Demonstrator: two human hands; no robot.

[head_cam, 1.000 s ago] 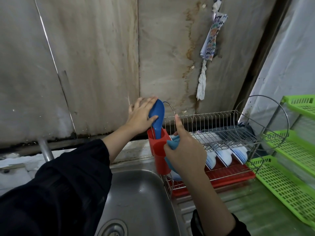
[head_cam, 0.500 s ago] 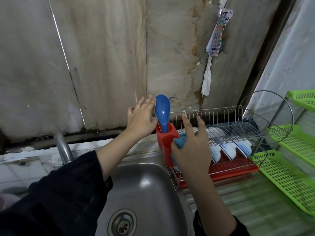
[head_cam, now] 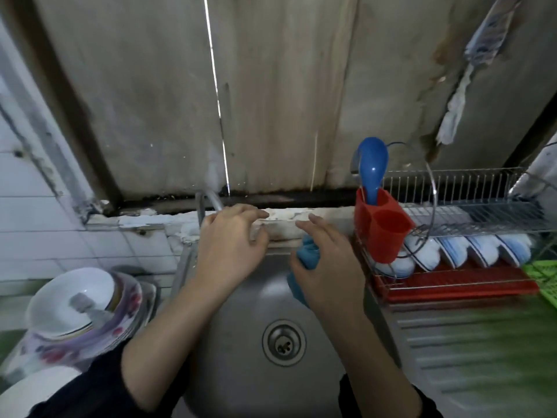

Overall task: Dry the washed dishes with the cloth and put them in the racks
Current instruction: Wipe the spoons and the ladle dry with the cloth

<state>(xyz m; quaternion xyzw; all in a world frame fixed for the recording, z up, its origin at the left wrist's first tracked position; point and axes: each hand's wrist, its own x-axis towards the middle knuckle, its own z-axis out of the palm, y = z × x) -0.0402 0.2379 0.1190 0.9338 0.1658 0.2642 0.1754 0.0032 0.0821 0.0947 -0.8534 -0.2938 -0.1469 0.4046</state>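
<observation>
Sink (head_cam: 241, 363): steel basin, centre, below both hands.
Rack (head_cam: 470, 184): wire, two tiers, at 3 o'clock of the sink; blue-rimmed bowls (head_cam: 485, 251) stand on edge in its lower tier.
Washed dishes (head_cam: 72, 300): stacked bowls and plates, at 9 o'clock of the sink.
Left hand (head_cam: 229, 245): over the sink's 12 o'clock edge, fingers loosely spread, holding nothing.
Right hand (head_cam: 328, 267): at 3 o'clock of the left, forefinger stretched out, pinching the bunched blue cloth (head_cam: 306, 257) under the palm.
Holder (head_cam: 382, 227): red, at the rack's 9 o'clock end.
Spoon (head_cam: 372, 167): blue, upright in the holder.
</observation>
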